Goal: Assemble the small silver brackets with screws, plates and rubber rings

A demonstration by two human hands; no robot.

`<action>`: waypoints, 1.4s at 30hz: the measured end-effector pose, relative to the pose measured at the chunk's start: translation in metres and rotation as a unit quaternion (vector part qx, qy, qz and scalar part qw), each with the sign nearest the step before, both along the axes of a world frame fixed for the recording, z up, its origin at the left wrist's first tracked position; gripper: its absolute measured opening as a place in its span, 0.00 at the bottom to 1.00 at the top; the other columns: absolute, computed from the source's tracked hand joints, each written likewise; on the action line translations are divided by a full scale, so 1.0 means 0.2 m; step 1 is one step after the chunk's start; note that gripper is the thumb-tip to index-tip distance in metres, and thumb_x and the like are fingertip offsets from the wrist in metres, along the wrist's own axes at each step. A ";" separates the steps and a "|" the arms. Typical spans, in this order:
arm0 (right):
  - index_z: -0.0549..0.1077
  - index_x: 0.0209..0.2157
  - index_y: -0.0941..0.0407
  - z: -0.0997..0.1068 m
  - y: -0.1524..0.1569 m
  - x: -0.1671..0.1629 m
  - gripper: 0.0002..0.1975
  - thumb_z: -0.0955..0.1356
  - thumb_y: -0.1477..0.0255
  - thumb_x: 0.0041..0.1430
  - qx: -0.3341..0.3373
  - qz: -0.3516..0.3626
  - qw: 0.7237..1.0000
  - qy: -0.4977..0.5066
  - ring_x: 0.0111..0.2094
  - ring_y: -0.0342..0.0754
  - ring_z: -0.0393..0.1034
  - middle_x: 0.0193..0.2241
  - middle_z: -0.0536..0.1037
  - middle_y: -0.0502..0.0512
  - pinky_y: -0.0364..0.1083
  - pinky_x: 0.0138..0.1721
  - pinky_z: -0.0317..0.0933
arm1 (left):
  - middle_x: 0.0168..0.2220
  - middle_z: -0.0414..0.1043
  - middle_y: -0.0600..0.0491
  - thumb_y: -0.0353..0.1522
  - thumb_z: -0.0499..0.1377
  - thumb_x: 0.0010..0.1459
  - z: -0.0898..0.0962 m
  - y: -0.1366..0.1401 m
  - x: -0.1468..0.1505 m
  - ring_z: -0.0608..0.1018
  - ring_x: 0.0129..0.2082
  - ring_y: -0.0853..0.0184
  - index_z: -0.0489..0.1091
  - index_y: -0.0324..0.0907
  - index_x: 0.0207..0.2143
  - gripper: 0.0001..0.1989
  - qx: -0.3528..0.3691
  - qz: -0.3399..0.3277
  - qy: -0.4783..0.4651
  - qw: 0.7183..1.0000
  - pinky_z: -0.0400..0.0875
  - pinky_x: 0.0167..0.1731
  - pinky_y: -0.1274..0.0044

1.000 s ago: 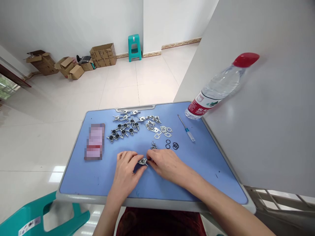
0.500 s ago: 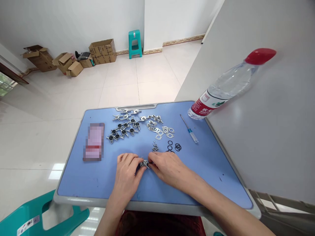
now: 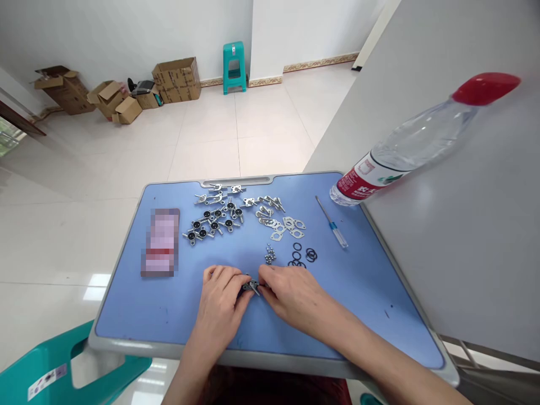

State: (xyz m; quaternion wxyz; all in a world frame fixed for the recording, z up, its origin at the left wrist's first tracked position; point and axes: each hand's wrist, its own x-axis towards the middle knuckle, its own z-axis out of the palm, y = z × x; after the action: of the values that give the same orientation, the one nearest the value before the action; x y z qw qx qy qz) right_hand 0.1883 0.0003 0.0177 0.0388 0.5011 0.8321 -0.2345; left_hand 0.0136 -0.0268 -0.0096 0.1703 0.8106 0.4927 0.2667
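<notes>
Near the front middle of the blue table, my left hand pinches a small metal valve-like fitting from the left. My right hand grips the same fitting from the right, its fingertips hiding part of it. A thin metal stem on the fitting points down and right. Just beyond my hands lie small screws in a heap and several black rubber rings. Flat metal flange plates lie farther back. Left of them are several metal fittings with round black faces.
A screwdriver lies on the table's right side, with a water bottle standing at the right edge. A phone, blurred out, lies at the left. Green stools and cardboard boxes are on the floor.
The view has shifted slightly, so table items appear a little farther right. Both hands keep hold of the fitting, with only slight finger movement.
</notes>
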 end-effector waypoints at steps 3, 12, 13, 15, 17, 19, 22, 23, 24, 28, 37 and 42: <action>0.70 0.33 0.58 0.00 -0.01 0.00 0.05 0.63 0.80 0.61 0.005 -0.003 1.000 0.006 0.28 0.48 0.74 0.29 0.79 0.54 0.45 0.24 0.41 | 0.38 0.74 0.52 0.28 0.56 0.64 0.00 0.00 0.00 0.73 0.39 0.64 0.69 0.42 0.40 0.04 -0.002 -0.001 -0.002 1.000 0.61 0.43 0.67; 0.68 0.31 0.57 -0.01 -0.01 0.00 0.06 0.63 0.81 0.60 0.019 0.007 1.000 0.014 0.25 0.47 0.73 0.26 0.78 0.53 0.45 0.23 0.40 | 0.37 0.74 0.52 0.29 0.54 0.65 0.01 0.01 -0.01 0.74 0.38 0.63 0.69 0.43 0.39 0.04 -0.024 -0.010 -0.004 1.000 0.62 0.41 0.68; 0.68 0.31 0.57 -0.01 -0.01 0.00 0.06 0.63 0.81 0.61 0.020 0.007 1.000 0.014 0.25 0.47 0.73 0.26 0.78 0.53 0.45 0.23 0.40 | 0.37 0.74 0.51 0.29 0.54 0.66 0.01 0.01 -0.01 0.74 0.38 0.63 0.69 0.43 0.39 0.04 -0.023 -0.010 -0.003 1.000 0.62 0.41 0.67; 0.68 0.31 0.58 -0.02 -0.01 0.00 0.06 0.63 0.81 0.61 0.019 0.007 1.000 0.013 0.25 0.47 0.73 0.27 0.78 0.53 0.45 0.23 0.40 | 0.37 0.74 0.51 0.30 0.54 0.66 0.01 0.01 -0.01 0.73 0.38 0.62 0.69 0.43 0.40 0.05 -0.022 -0.010 0.001 1.000 0.62 0.42 0.67; 0.69 0.32 0.58 -0.02 -0.01 0.00 0.06 0.63 0.81 0.61 0.012 0.007 1.000 0.007 0.26 0.47 0.73 0.28 0.79 0.54 0.45 0.23 0.40 | 0.37 0.74 0.51 0.29 0.54 0.65 0.01 0.01 -0.01 0.73 0.38 0.62 0.69 0.43 0.40 0.04 -0.018 -0.013 0.003 1.000 0.62 0.42 0.67; 0.70 0.33 0.59 -0.02 -0.02 -0.01 0.06 0.63 0.81 0.61 0.005 0.005 1.000 0.004 0.27 0.48 0.73 0.29 0.79 0.55 0.45 0.24 0.40 | 0.38 0.74 0.51 0.29 0.55 0.65 0.01 0.01 -0.01 0.73 0.38 0.62 0.69 0.43 0.40 0.04 -0.014 -0.018 0.002 1.000 0.62 0.42 0.67; 0.71 0.32 0.58 0.01 0.00 0.01 0.05 0.64 0.79 0.61 -0.014 -0.009 1.000 0.021 0.27 0.47 0.72 0.29 0.79 0.54 0.44 0.24 0.42 | 0.38 0.74 0.52 0.27 0.56 0.63 0.01 0.02 -0.01 0.74 0.38 0.63 0.69 0.42 0.40 0.04 -0.013 -0.023 0.002 1.000 0.63 0.41 0.68; 0.71 0.32 0.58 0.03 0.01 0.03 0.05 0.65 0.78 0.61 -0.023 -0.016 0.999 0.036 0.27 0.47 0.71 0.28 0.79 0.53 0.44 0.25 0.44 | 0.38 0.74 0.52 0.27 0.57 0.63 0.01 0.02 -0.01 0.74 0.38 0.63 0.69 0.42 0.40 0.04 -0.013 -0.024 0.002 1.000 0.63 0.41 0.68; 0.72 0.31 0.57 0.04 0.02 0.05 0.05 0.65 0.77 0.61 -0.033 -0.026 0.998 0.054 0.28 0.46 0.71 0.28 0.78 0.52 0.43 0.26 0.46 | 0.38 0.74 0.52 0.27 0.57 0.63 0.01 0.02 -0.01 0.74 0.38 0.63 0.69 0.43 0.40 0.04 -0.012 -0.023 0.004 1.000 0.63 0.41 0.69; 0.72 0.32 0.56 0.11 0.09 0.15 0.06 0.64 0.78 0.62 -0.014 -0.078 0.990 0.117 0.30 0.44 0.69 0.30 0.77 0.51 0.42 0.31 0.53 | 0.38 0.75 0.51 0.28 0.56 0.64 0.01 0.02 -0.01 0.74 0.38 0.63 0.69 0.43 0.40 0.05 -0.007 -0.024 0.006 1.000 0.64 0.43 0.67; 0.73 0.32 0.56 0.10 0.13 0.24 0.10 0.63 0.83 0.59 0.039 -0.100 0.992 0.061 0.31 0.45 0.68 0.32 0.76 0.52 0.42 0.30 0.51 | 0.37 0.75 0.51 0.29 0.55 0.64 -0.02 0.03 -0.02 0.74 0.38 0.62 0.70 0.44 0.39 0.04 0.018 -0.032 0.005 0.999 0.65 0.43 0.66; 0.74 0.35 0.56 0.07 0.14 0.21 0.10 0.63 0.81 0.60 0.066 -0.101 0.992 0.047 0.33 0.45 0.70 0.35 0.77 0.52 0.42 0.30 0.50 | 0.38 0.75 0.52 0.29 0.56 0.63 -0.02 0.03 -0.02 0.74 0.39 0.63 0.69 0.44 0.39 0.04 0.018 -0.029 0.012 0.999 0.65 0.43 0.66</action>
State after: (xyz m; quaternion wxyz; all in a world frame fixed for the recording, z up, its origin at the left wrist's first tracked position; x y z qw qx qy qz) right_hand 0.2301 0.0276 0.0314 -0.0574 0.5726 0.7918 -0.2049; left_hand 0.0090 -0.0212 -0.0127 0.1572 0.8307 0.4659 0.2611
